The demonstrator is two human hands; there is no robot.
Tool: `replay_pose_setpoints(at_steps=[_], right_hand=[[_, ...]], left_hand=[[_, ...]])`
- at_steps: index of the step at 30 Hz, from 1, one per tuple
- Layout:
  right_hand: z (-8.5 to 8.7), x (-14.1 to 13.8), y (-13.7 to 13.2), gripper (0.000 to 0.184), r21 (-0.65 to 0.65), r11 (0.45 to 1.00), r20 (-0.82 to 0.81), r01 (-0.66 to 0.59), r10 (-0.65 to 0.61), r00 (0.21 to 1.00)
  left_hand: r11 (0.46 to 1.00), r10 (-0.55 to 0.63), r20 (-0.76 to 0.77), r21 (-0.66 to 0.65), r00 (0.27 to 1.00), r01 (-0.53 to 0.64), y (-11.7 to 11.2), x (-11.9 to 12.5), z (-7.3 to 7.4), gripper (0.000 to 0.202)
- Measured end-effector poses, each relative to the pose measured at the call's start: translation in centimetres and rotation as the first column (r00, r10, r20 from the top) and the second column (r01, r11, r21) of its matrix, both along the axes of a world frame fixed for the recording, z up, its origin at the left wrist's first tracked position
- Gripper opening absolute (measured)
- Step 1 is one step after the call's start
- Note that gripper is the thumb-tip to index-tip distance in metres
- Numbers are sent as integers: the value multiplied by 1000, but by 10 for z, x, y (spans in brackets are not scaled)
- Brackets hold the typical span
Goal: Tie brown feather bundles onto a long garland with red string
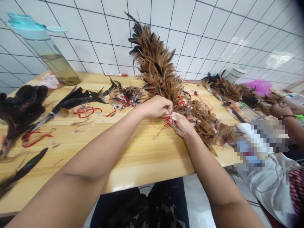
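A thick brown feather garland (160,63) leans up against the tiled wall, its lower end lying by my hands. My left hand (158,107) is closed in a pinch at that end, beside red string (169,120); what sits between its fingertips is too small to make out. Just right of it, my right hand (182,124) pinches the base of a feather, with the red string touching its fingers. The two hands almost meet. More brown feathers (204,123) spread out to the right of my right hand.
Black feathers (23,107) and loose red string (86,111) lie on the left of the wooden table (147,155). A water bottle (54,57) and a red marker (115,74) stand or lie near the wall. At right, another person's hands (281,109) work at a second feather garland (234,90).
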State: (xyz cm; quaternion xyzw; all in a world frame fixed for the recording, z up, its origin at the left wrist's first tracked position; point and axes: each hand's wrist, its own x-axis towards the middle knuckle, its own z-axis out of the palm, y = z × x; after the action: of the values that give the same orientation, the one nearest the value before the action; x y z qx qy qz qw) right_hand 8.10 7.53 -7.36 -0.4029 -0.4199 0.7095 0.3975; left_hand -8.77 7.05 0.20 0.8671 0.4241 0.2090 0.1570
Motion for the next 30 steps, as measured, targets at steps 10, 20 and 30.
replay_pose_setpoints(at_steps=[10,20,30], right_hand=[[-6,4,-1,34,99,990,-18,-102,104,994],[4,9,-10,41,166,941,-37,-295,305,952],[3,8,-7,40,141,974,-145,-179,199,969]], left_hand=[[987,52,-90,158,995,-37,-3,10,-8,17],[972,89,-168,228,982,-49,-15,16,2,13],[932,111,-15,348,994,-99,-10,15,-1,19]])
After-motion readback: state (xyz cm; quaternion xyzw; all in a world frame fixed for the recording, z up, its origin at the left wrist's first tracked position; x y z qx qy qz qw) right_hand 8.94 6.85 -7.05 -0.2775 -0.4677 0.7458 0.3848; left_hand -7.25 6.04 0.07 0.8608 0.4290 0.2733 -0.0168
